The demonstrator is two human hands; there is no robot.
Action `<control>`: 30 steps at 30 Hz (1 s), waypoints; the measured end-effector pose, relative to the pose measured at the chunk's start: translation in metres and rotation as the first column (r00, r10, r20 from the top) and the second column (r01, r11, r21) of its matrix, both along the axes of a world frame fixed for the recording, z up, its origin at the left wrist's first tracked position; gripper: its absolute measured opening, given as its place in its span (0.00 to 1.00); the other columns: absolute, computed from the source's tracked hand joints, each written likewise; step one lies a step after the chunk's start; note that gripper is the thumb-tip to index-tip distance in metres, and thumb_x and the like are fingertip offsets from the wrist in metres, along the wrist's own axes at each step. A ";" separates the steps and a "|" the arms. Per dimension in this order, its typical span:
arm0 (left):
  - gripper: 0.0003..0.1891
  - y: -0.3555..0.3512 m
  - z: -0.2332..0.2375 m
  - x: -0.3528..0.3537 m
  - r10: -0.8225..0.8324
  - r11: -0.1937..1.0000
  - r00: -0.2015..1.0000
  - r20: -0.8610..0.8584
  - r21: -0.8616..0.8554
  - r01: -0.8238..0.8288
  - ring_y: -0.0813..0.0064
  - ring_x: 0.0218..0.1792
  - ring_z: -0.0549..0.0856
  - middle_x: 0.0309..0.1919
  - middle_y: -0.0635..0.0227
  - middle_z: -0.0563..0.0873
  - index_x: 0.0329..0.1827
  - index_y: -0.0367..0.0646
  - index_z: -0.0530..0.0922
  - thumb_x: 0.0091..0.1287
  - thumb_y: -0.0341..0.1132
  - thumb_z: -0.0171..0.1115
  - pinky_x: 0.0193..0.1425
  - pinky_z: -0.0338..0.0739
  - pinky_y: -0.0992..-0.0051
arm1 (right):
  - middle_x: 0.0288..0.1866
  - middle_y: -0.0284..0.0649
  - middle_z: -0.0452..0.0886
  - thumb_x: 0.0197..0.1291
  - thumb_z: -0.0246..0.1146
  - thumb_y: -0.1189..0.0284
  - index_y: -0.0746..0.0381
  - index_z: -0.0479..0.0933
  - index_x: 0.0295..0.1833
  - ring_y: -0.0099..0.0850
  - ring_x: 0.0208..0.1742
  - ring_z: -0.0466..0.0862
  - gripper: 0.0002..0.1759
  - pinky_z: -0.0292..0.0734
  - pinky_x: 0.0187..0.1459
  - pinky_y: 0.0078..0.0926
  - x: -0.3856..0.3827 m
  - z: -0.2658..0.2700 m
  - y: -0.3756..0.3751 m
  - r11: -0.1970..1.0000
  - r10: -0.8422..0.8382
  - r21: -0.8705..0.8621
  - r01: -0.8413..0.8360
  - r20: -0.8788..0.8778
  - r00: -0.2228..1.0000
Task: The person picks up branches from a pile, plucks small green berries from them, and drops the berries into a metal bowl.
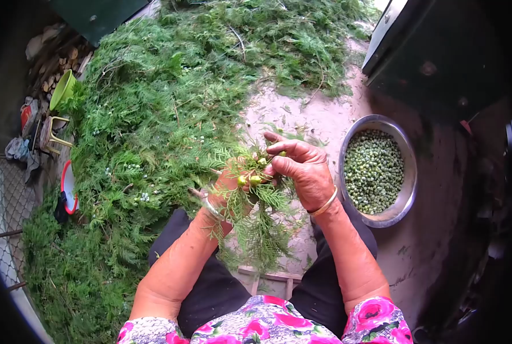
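Over my lap, my left hand point(226, 184) is closed round a leafy green conifer sprig point(261, 226); the foliage hides part of its fingers. The sprig hangs down between my knees and carries several small yellow-green cones point(254, 180). At the top of it, my right hand point(306, 171) has thumb and forefinger pinched together, with a small green cone point(282, 153) showing between them. To the right on the floor, a metal basin point(412, 155) holds a heap of small green cones point(373, 169).
Cut conifer branches point(152, 120) cover the floor ahead and to the left. A green bucket point(64, 90), a small yellow stool point(54, 136) and a red-rimmed white item point(69, 188) lie along the left side. A dark door panel point(439, 63) stands at upper right.
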State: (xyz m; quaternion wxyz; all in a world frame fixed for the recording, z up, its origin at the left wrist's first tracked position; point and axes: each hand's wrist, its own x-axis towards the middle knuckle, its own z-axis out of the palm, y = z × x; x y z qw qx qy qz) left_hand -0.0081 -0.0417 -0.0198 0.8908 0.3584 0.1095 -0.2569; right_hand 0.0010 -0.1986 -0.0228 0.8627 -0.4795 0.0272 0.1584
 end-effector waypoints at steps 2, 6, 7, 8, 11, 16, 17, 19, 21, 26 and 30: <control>0.10 0.004 -0.010 -0.001 0.003 1.000 1.000 -0.005 0.017 -0.003 0.75 0.31 0.81 0.31 0.68 0.81 0.43 0.38 0.77 0.60 0.29 0.64 0.35 0.78 0.79 | 0.58 0.56 0.74 0.51 0.66 0.80 0.68 0.80 0.41 0.29 0.49 0.80 0.10 0.78 0.40 0.22 0.001 -0.007 0.000 1.000 0.017 0.014 -0.017 0.032 0.999; 0.12 0.008 -0.019 -0.005 -0.019 0.994 0.999 0.032 0.104 0.015 0.75 0.33 0.81 0.33 0.69 0.81 0.45 0.38 0.76 0.59 0.30 0.65 0.37 0.78 0.74 | 0.45 0.47 0.82 0.54 0.66 0.76 0.67 0.81 0.40 0.23 0.36 0.82 0.08 0.77 0.43 0.23 0.002 -0.008 -0.001 0.997 0.071 -0.025 -0.069 0.069 0.995; 0.14 0.006 -0.011 -0.008 -0.005 0.989 0.997 0.072 0.147 -0.006 0.75 0.33 0.81 0.33 0.69 0.81 0.46 0.38 0.76 0.59 0.31 0.66 0.38 0.78 0.73 | 0.45 0.47 0.82 0.54 0.66 0.76 0.67 0.81 0.40 0.23 0.36 0.82 0.08 0.77 0.43 0.23 0.002 -0.009 -0.001 0.997 0.071 -0.025 -0.070 0.067 0.995; 0.15 0.003 -0.008 -0.013 0.084 0.996 0.996 0.025 0.033 -0.085 0.75 0.32 0.80 0.32 0.69 0.82 0.45 0.38 0.78 0.56 0.31 0.68 0.37 0.77 0.73 | 0.44 0.45 0.83 0.55 0.65 0.74 0.66 0.82 0.39 0.22 0.38 0.81 0.08 0.76 0.43 0.23 0.004 -0.012 -0.001 0.999 0.022 -0.040 -0.020 0.058 0.998; 0.11 0.007 -0.008 -0.006 -0.084 0.979 0.995 0.058 0.192 0.071 0.75 0.32 0.81 0.30 0.69 0.82 0.40 0.39 0.80 0.55 0.32 0.67 0.35 0.76 0.74 | 0.41 0.39 0.84 0.58 0.65 0.68 0.65 0.81 0.42 0.20 0.42 0.80 0.11 0.73 0.42 0.22 0.009 -0.010 -0.010 0.994 -0.049 -0.100 0.048 -0.005 0.999; 0.08 0.003 -0.003 -0.004 -0.042 0.978 0.999 -0.025 0.205 0.046 0.75 0.25 0.78 0.25 0.69 0.80 0.36 0.38 0.80 0.56 0.30 0.66 0.30 0.74 0.74 | 0.35 0.38 0.83 0.57 0.62 0.76 0.65 0.76 0.47 0.16 0.28 0.76 0.11 0.67 0.28 0.12 0.012 -0.004 -0.015 0.934 -0.327 -0.158 0.320 -0.019 0.945; 0.08 0.003 -0.004 -0.005 -0.038 0.967 0.999 -0.018 0.250 0.042 0.75 0.24 0.78 0.25 0.69 0.79 0.36 0.38 0.80 0.57 0.31 0.65 0.30 0.75 0.73 | 0.33 0.34 0.83 0.56 0.62 0.76 0.65 0.78 0.45 0.15 0.28 0.75 0.10 0.65 0.27 0.11 0.010 -0.003 -0.016 0.967 -0.226 -0.103 0.234 0.082 0.971; 0.08 0.003 -0.006 -0.007 -0.033 0.939 0.999 -0.005 0.341 0.033 0.75 0.23 0.77 0.24 0.69 0.79 0.38 0.38 0.79 0.59 0.31 0.63 0.28 0.75 0.71 | 0.29 0.31 0.81 0.53 0.63 0.81 0.66 0.80 0.41 0.14 0.27 0.75 0.09 0.69 0.28 0.12 0.004 0.004 -0.006 0.958 -0.122 -0.241 0.155 0.146 0.982; 0.09 0.007 -0.014 -0.004 -0.069 0.943 0.997 0.033 0.329 0.054 0.74 0.24 0.78 0.25 0.68 0.80 0.40 0.38 0.78 0.60 0.32 0.62 0.28 0.76 0.71 | 0.28 0.32 0.81 0.52 0.64 0.82 0.68 0.79 0.41 0.14 0.29 0.77 0.09 0.73 0.31 0.12 0.001 0.006 0.002 0.956 -0.032 -0.280 0.084 0.185 0.982; 0.11 0.010 -0.035 -0.005 -0.090 0.986 0.990 0.112 0.149 0.073 0.73 0.28 0.80 0.28 0.66 0.81 0.39 0.37 0.79 0.60 0.35 0.63 0.28 0.75 0.74 | 0.27 0.38 0.82 0.53 0.64 0.82 0.70 0.78 0.37 0.22 0.29 0.83 0.06 0.79 0.26 0.22 0.000 0.006 0.003 0.944 0.177 -0.301 -0.132 0.127 0.976; 0.12 0.010 -0.023 -0.008 -0.186 0.967 0.961 0.204 0.213 0.142 0.74 0.27 0.80 0.28 0.67 0.81 0.39 0.37 0.79 0.58 0.36 0.65 0.29 0.75 0.74 | 0.26 0.33 0.80 0.56 0.63 0.75 0.68 0.77 0.34 0.18 0.24 0.77 0.05 0.74 0.27 0.16 0.001 0.002 -0.005 0.951 0.170 -0.266 -0.155 0.035 0.985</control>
